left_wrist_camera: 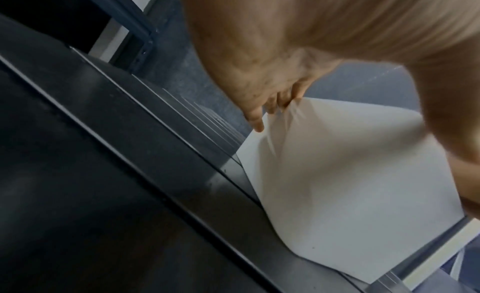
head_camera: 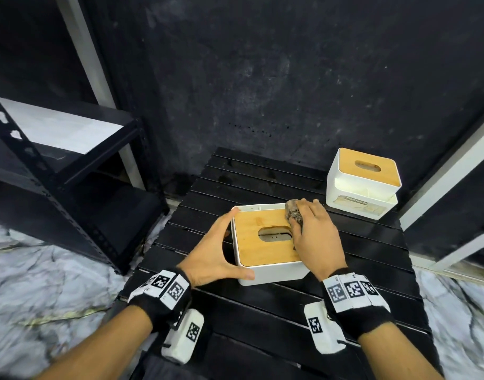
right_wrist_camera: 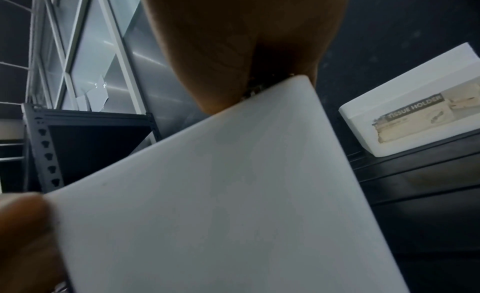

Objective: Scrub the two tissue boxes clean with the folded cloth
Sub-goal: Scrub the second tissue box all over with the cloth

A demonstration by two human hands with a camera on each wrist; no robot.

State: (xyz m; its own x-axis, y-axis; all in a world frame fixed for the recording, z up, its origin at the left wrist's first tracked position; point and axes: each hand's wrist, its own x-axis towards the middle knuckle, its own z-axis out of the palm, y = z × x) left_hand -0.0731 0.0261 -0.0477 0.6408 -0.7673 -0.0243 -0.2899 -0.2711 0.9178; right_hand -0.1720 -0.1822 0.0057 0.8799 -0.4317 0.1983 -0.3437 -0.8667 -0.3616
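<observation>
The near tissue box point(head_camera: 265, 242) is white with a wooden lid and an oval slot, and stands mid-table. My left hand point(head_camera: 221, 248) braces its left front corner, fingers flat along the left side and thumb on the front face. In the left wrist view those fingers point(left_wrist_camera: 259, 116) lie against the white wall point(left_wrist_camera: 350, 184). My right hand point(head_camera: 315, 231) holds the dark, mottled folded cloth point(head_camera: 291, 212) down on the lid's far right part. The second tissue box point(head_camera: 363, 185) stands untouched at the table's far right, its label point(right_wrist_camera: 415, 116) facing me.
Both boxes stand on a black slatted table point(head_camera: 262, 311). A black metal shelf rack point(head_camera: 57, 160) is on the left, a dark wall behind and white frame bars point(head_camera: 441, 187) on the right. Marble-patterned floor point(head_camera: 43, 283) lies around the table.
</observation>
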